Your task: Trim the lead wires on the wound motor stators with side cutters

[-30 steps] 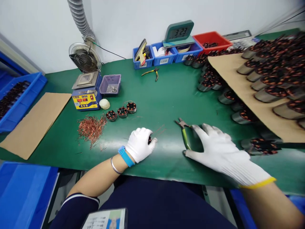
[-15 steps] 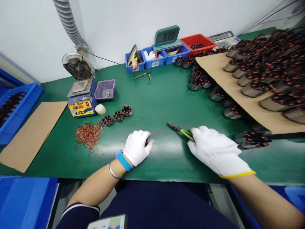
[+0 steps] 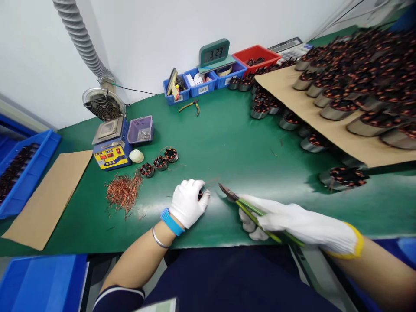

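Note:
My left hand point(image 3: 189, 203), in a white glove, is closed around a small wound core point(image 3: 200, 195) on the green table; the glove hides most of the core. Fine copper wires point(image 3: 212, 181) stick out beyond its fingers. To the right, my gloved right hand point(image 3: 266, 216) grips green-handled pliers point(image 3: 240, 201), whose dark jaws point up and left toward the core without touching it. Three wound cores point(image 3: 160, 163) stand in a slanting row left of centre. A loose heap of copper wire clippings point(image 3: 123, 191) lies beside them.
A blue and yellow device point(image 3: 112, 149), a purple tray point(image 3: 140, 130) and cardboard point(image 3: 48, 197) are at the left. Blue bins point(image 3: 203, 89), a red bin point(image 3: 256, 58) and yellow-handled pliers point(image 3: 189, 106) are at the back. Many cores crowd a cardboard sheet point(image 3: 312, 121) at the right.
My right hand has turned, and more of the pliers' handles now shows, with the jaws lower and nearer my left hand. My left hand still holds the core. The view has shifted slightly.

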A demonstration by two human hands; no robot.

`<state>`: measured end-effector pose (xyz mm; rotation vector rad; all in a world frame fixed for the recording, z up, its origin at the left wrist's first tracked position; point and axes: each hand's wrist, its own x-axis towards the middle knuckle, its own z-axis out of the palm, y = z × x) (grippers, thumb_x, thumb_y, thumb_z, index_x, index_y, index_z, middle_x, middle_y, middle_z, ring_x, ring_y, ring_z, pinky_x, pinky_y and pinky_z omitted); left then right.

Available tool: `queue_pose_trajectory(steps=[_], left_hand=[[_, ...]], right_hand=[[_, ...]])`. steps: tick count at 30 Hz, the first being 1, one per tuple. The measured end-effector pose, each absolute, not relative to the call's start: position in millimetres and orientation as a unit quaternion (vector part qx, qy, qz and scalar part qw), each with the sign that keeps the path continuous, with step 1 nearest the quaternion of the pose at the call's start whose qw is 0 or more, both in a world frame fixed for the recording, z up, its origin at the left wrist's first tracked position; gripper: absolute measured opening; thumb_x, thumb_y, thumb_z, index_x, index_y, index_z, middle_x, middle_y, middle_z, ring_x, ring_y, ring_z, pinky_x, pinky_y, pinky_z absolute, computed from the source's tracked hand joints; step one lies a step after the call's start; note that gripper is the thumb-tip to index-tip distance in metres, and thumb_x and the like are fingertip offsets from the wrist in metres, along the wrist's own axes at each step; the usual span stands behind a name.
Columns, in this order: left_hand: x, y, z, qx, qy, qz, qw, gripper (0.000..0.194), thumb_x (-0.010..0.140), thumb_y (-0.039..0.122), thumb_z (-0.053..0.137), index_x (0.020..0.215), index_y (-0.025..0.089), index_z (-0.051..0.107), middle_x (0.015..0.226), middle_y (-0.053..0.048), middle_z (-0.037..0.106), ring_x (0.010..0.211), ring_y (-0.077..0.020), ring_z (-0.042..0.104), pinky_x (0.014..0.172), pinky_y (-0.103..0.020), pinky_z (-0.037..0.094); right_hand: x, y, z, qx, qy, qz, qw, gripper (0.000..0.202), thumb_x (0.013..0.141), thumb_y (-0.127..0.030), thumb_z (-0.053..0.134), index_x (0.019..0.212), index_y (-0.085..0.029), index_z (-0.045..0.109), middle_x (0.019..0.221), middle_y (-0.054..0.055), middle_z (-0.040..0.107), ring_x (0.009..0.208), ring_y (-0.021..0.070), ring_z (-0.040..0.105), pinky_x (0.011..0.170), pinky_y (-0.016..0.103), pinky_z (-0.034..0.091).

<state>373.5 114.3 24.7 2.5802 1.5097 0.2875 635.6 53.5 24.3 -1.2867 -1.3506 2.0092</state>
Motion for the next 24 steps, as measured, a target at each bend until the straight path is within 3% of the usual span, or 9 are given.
queue_pose_trajectory(steps=[5,10,15,21,24], left_hand=[[374,115,24,0.858,0.501,0.092,0.072,0.026,0.099,0.036,0.055,0.116,0.019,0.065,0.104,-0.008,0.071,0.099,-0.0269,0.063,0.086,-0.04,0.052],[374,115,25,0.857,0.502,0.091,0.071,0.026,0.099,0.037,0.055,0.115,0.02,0.065,0.104,-0.008,0.071,0.099,-0.0269,0.063,0.086,-0.04,0.052],[374,115,26,0.858,0.501,0.088,0.069,0.025,0.099,0.036,0.055,0.115,0.019,0.065,0.104,-0.008,0.071,0.098,-0.0258,0.063,0.086,-0.038,0.052],[374,116,26,0.858,0.502,0.088,0.069,0.026,0.099,0.036,0.054,0.115,0.02,0.065,0.104,-0.008,0.071,0.098,-0.0256,0.063,0.086,-0.038,0.052],[374,115,27,0.857,0.504,0.083,0.073,0.026,0.099,0.037,0.054,0.115,0.019,0.065,0.104,-0.008,0.071,0.099,-0.026,0.063,0.087,-0.039,0.052]], right_hand=[[631,63,39,-0.452,-0.467,0.743,0.163,0.095,0.075,-0.051,0.074,0.159,-0.024,0.038,0.113,0.012,0.065,0.096,0.0247,0.065,0.085,0.038,0.059],[618,72,44,-0.467,-0.418,0.756,0.189,0.092,0.073,-0.041,0.074,0.157,-0.021,0.041,0.105,0.009,0.063,0.089,0.019,0.064,0.076,0.03,0.059],[613,74,41,-0.503,-0.39,0.747,0.193,0.094,0.072,-0.038,0.073,0.158,-0.023,0.037,0.099,0.006,0.067,0.085,0.0182,0.067,0.077,0.032,0.059],[607,74,35,-0.478,-0.413,0.749,0.199,0.082,0.074,-0.037,0.07,0.151,-0.026,0.044,0.085,0.0,0.062,0.066,0.0141,0.059,0.064,0.029,0.054],[605,74,37,-0.498,-0.472,0.696,0.214,0.073,0.075,-0.04,0.068,0.145,-0.025,0.052,0.08,0.001,0.061,0.061,0.0146,0.058,0.06,0.031,0.054]])
